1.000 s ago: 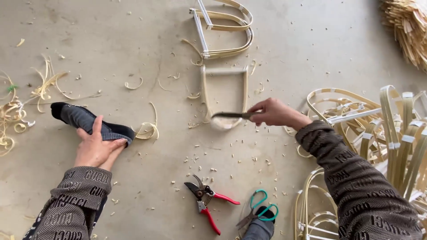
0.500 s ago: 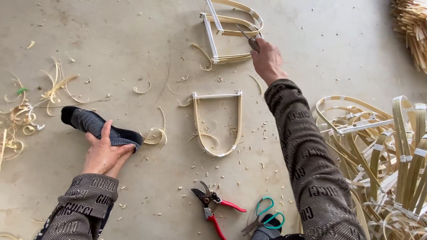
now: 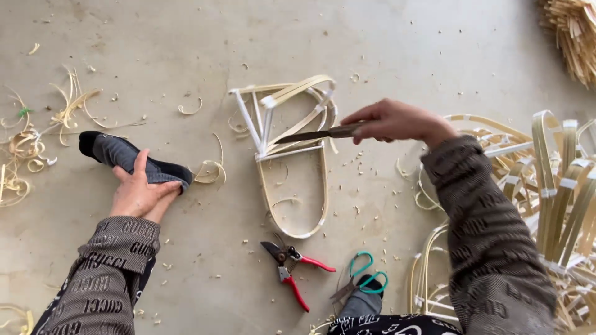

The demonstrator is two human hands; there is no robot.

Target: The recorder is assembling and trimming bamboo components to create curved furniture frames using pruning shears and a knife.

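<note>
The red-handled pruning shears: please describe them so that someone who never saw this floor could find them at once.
Start at the long U-shaped bamboo frame lying on the middle of the concrete floor. Just below its rounded end lie the pruning shears, blades partly open and pointing up-left. Their thin red handles and dark blades set them apart from the green-handled scissors lying to their right.

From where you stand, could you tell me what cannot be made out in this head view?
- Knife: its handle is hidden inside the right hand.
- Grey shoe: its middle is covered by the left hand.
- Green scissors: the blades are partly masked by a grey foot.
- Bamboo frame pile: cut off by the right edge and behind the sleeve.
</note>
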